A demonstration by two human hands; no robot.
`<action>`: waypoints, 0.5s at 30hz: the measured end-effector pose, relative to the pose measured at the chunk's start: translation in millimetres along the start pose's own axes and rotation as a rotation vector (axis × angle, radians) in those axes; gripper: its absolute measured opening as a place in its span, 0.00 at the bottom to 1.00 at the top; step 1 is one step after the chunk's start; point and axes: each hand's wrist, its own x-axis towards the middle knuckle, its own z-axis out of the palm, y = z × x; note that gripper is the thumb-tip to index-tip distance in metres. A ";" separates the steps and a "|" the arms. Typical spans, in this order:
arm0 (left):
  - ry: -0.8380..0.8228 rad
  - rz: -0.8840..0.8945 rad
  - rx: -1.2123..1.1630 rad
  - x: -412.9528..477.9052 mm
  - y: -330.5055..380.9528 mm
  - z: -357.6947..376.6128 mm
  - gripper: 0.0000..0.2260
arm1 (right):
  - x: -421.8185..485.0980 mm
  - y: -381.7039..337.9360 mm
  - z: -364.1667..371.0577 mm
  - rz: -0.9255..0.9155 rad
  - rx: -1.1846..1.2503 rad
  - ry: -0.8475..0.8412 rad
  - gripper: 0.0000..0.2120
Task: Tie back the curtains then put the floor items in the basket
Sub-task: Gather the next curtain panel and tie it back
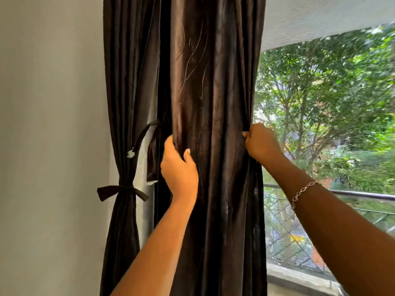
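Observation:
A dark brown satin curtain (211,103) hangs bunched in the middle of the view. My left hand (178,167) grips its left folds at mid height. My right hand (259,142) grips its right edge beside the window. To the left hangs a second dark curtain (126,82), gathered and tied with a dark tie-back bow (124,190). A loose dark tie-back strap (147,133) runs from a white wall hook (130,154) toward the middle curtain. No basket or floor items are in view.
A pale wall (49,124) fills the left side. On the right is a window with a mesh screen (320,114), trees outside and a metal railing (363,196). The sill (299,276) lies low on the right.

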 end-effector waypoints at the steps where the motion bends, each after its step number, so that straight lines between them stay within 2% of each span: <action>1: -0.040 0.021 0.030 -5.7 1.3 2.6 0.20 | 0.1 -1.2 1.3 0.009 0.007 -0.005 0.16; 5: -0.233 0.120 0.107 -39.1 13.8 19.7 0.23 | 0.2 -7.7 6.9 0.016 0.098 -0.004 0.09; 9: -0.361 0.229 0.138 -57.6 25.0 36.6 0.30 | -0.6 -15.7 9.0 0.009 0.237 -0.005 0.18; 15: -0.427 0.243 0.250 -59.1 26.6 48.0 0.28 | -12.9 -18.2 10.9 0.019 0.502 -0.074 0.28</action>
